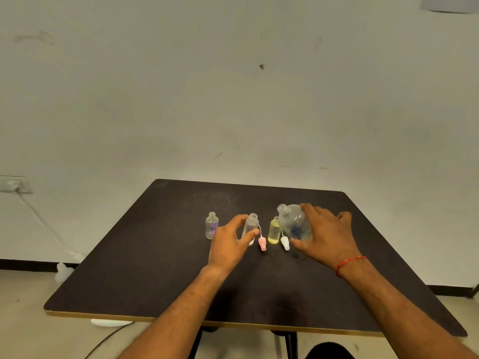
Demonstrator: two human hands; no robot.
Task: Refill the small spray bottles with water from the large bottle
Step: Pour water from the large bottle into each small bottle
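Forearms (pixel 181 314) reach over the dark surface (pixel 145 281); the left hand (pixel 230 242) grips a small clear spray bottle (pixel 251 225) upright, while the right hand (pixel 326 234) wraps around the large bottle (pixel 295 224), tilted with its open neck toward the left hand. A clean pour probably needs that neck brought right above the small mouth, then tipped slowly, clearing the yellow bottle (pixel 274 231) standing between the hands.

The tabletop (pixel 155 268) is seen as dark and matt, faintly scuffed, and edged in pale wood-like trim. The large bottle (pixel 295 224) and each small spray bottle (pixel 251 224) are made of clear, glossy plastic. The pink spray cap (pixel 262 243) and white spray cap (pixel 284 242) are formed of smooth opaque plastic.
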